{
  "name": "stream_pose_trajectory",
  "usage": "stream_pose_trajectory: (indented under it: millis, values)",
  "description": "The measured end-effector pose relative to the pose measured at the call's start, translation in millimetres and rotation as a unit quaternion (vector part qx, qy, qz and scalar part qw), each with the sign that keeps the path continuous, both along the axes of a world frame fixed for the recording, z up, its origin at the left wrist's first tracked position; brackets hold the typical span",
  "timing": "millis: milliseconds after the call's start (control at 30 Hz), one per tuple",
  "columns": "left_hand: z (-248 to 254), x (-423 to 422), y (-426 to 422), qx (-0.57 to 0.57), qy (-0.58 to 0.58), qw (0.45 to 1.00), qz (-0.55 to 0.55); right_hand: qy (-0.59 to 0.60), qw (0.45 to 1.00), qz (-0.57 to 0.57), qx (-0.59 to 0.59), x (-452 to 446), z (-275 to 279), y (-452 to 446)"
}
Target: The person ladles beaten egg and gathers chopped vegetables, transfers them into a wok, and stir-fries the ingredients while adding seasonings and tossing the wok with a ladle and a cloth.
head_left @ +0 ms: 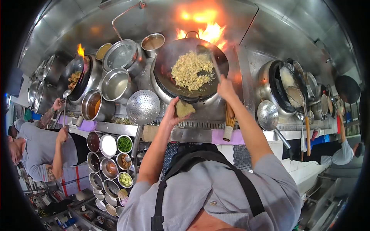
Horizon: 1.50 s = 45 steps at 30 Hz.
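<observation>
A large black wok (163, 73) sits on the middle burner with yellowish fried rice (191, 69) in it. My left hand (170, 111) is closed round a folded greenish-brown cloth (185, 109) at the wok's near rim. Whether the fingers grip the rim itself is hidden. On the wok's right side, my right hand (226, 88) is wrapped round the handle of a long-handled ladle (216, 67). The ladle's dark head lies at the far right of the rice, and its exact shape is hard to make out.
Tall flames (210, 32) rise behind the wok. A perforated strainer (143, 107), metal pots (116, 84) and seasoning bowls (108, 146) stand left. Right are a bamboo brush (229, 127), a skimmer (268, 114) and another wok (287, 84). Co-workers (50, 146) work on both sides.
</observation>
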<state>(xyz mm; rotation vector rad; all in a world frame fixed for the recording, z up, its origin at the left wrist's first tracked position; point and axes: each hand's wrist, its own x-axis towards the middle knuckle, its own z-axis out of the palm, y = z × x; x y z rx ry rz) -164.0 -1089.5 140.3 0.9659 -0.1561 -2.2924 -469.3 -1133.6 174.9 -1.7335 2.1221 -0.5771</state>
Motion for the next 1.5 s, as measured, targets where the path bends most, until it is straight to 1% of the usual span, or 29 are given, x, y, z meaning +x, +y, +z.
stream_pose_trajectory:
  millis: [67, 133, 167, 267, 300, 333, 400, 467, 500, 533, 567, 633, 667, 700, 733, 800, 833, 900, 967, 1000, 1067, 1133, 1167, 1233, 1267, 1367, 1433, 1467, 1500]
  values:
    - [-1, -10, -22, -0.003, -0.001, 1.000, -0.022, -0.054, 0.996, 0.069, -0.015, 12, -19, 43]
    - [-22, -21, -38, -0.006, 0.007, 0.999, -0.046, -0.032, 0.992, 0.125, -0.010, 22, 13, 104]
    - [-30, -26, -43, 0.018, -0.006, 0.999, -0.045, 0.034, 0.989, 0.142, 0.012, 20, 9, 129]
    - [-69, -41, -53, -0.002, -0.026, 0.999, -0.020, -0.068, 0.994, 0.071, -0.043, 34, -32, 184]
    - [-64, -45, -51, 0.021, -0.036, 0.999, -0.016, -0.067, 0.997, 0.044, 0.020, 40, -45, 186]
    - [-59, -43, -42, 0.020, -0.022, 0.999, -0.025, -0.089, 0.994, 0.054, 0.033, 39, -40, 184]
    - [-39, -37, -27, 0.015, 0.007, 0.999, -0.042, -0.134, 0.987, 0.074, 0.055, 35, -19, 181]
    - [39, -21, 16, 0.008, -0.025, 0.999, -0.021, -0.207, 0.962, 0.176, 0.032, 19, 35, 194]
    - [68, -10, 30, -0.005, -0.026, 0.999, -0.030, -0.237, 0.942, 0.237, 0.007, 3, 53, 207]
    - [80, -3, 35, -0.020, -0.026, 0.999, -0.040, -0.225, 0.939, 0.259, 0.008, 1, 57, 207]
    - [76, -7, 32, -0.017, -0.036, 0.999, -0.018, -0.214, 0.936, 0.281, 0.009, 0, 61, 207]
    - [49, -17, 16, -0.014, -0.044, 0.999, -0.009, -0.115, 0.963, 0.236, 0.063, 11, 64, 182]
    - [24, -22, 10, -0.013, -0.047, 0.999, -0.004, -0.078, 0.974, 0.200, 0.073, 22, 54, 163]
    - [-22, -19, 11, -0.044, 0.003, 0.999, -0.013, -0.039, 0.982, 0.165, 0.084, 35, 34, 138]
    - [-42, -12, 28, -0.048, -0.007, 0.999, -0.012, -0.001, 0.987, 0.129, 0.093, 41, 23, 124]
    - [-63, 3, 71, -0.067, -0.026, 0.997, -0.008, -0.048, 0.988, 0.145, -0.011, 35, 21, 134]
    - [-31, 2, 86, -0.127, -0.022, 0.991, 0.032, -0.069, 0.984, 0.155, -0.064, 35, 20, 141]
    - [-12, 7, 89, -0.101, -0.037, 0.994, 0.014, -0.122, 0.985, 0.123, -0.015, 40, 48, 160]
    - [-3, -4, 48, -0.014, -0.014, 1.000, 0.023, -0.168, 0.979, 0.111, 0.032, 42, 62, 186]
    - [-6, -7, 27, -0.026, -0.005, 1.000, 0.010, -0.196, 0.972, 0.120, 0.038, 33, 68, 191]
    - [28, -7, 17, 0.011, 0.027, 0.999, -0.039, -0.166, 0.965, 0.163, 0.122, 22, 113, 208]
    - [69, -4, 28, 0.006, -0.040, 0.999, -0.017, -0.136, 0.949, 0.193, 0.208, 19, 154, 210]
    - [58, -4, 22, 0.012, -0.026, 0.999, -0.020, -0.109, 0.954, 0.243, 0.141, 16, 142, 209]
    - [17, -11, 1, 0.016, 0.003, 0.999, -0.033, -0.061, 0.966, 0.191, 0.166, 32, 109, 183]
    - [2, -13, -1, -0.016, 0.003, 0.999, -0.028, -0.038, 0.971, 0.163, 0.173, 42, 91, 167]
    - [-50, -8, 39, -0.071, 0.006, 0.997, -0.015, -0.037, 0.987, 0.101, 0.118, 54, 36, 135]
    - [-31, 4, 80, -0.117, -0.053, 0.992, -0.008, -0.080, 0.992, 0.094, 0.017, 51, 29, 154]
    - [-12, 0, 90, -0.178, -0.033, 0.982, 0.054, -0.100, 0.990, 0.093, -0.030, 50, 26, 165]
    - [-19, -2, 80, -0.125, -0.038, 0.991, 0.030, -0.089, 0.986, 0.102, -0.095, 53, 28, 177]
